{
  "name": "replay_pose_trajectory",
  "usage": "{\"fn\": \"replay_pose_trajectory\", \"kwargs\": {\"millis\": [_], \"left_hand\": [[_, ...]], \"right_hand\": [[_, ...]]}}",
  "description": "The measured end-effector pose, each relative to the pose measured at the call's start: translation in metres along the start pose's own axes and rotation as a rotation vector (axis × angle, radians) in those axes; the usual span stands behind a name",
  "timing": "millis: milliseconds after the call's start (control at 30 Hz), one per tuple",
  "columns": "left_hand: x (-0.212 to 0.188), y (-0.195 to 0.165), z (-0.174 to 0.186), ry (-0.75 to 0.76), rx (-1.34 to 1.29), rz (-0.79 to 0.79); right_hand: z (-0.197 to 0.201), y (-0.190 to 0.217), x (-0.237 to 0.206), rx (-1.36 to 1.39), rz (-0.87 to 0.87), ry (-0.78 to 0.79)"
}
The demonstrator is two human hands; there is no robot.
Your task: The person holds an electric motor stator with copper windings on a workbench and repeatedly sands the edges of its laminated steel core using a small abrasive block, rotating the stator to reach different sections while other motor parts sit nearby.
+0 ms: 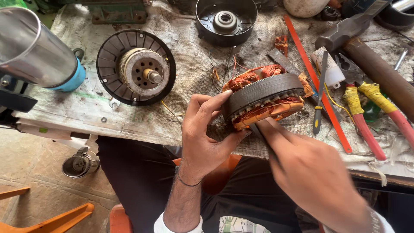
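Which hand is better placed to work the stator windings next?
Probably the right hand: it holds a thin tool against the stator, while the left hand grips and steadies it.

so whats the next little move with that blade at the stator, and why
Probably push the thin blade a little further along the slot. The right hand has its tip at the lower copper windings, and the left hand holds the stator tilted off the table, so it looks braced for that.
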State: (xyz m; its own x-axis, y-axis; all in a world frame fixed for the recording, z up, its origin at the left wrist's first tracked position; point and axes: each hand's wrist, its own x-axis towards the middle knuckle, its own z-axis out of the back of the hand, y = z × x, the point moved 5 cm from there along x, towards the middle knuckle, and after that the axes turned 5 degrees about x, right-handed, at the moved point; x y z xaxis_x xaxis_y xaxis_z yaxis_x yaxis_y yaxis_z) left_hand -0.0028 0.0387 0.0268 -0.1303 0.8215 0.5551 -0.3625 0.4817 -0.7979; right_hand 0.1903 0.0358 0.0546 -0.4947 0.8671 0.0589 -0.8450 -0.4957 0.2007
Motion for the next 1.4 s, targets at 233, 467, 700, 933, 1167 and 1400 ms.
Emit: {"fn": "replay_pose_trajectory", "kwargs": {"millis": [233,467,700,933,1167,1400], "left_hand": [[0.0,0.0,-0.002,-0.013,0.02,0.0],[0.001,0.0,-0.004,-0.026,0.018,0.014],[0.002,0.001,-0.004,-0.029,0.0,0.021],[0.003,-0.001,-0.003,-0.032,0.027,0.019],[0.002,-0.001,-0.003,-0.029,0.001,0.023],[0.002,0.001,-0.004,-0.027,0.0,0.019]], "right_hand": [[0.03,-0.042,-0.003,0.465,0.011,0.055],[0.014,-0.067,-0.01,1.562,-0.353,-0.022],[0.014,-0.062,-0.001,1.781,-0.299,-0.049],[0.027,-0.039,0.0,1.886,-0.284,-0.108],[0.036,-0.02,-0.008,1.856,-0.25,-0.273],[0.051,-0.012,0.0,1.502,-0.198,-0.297]]}}
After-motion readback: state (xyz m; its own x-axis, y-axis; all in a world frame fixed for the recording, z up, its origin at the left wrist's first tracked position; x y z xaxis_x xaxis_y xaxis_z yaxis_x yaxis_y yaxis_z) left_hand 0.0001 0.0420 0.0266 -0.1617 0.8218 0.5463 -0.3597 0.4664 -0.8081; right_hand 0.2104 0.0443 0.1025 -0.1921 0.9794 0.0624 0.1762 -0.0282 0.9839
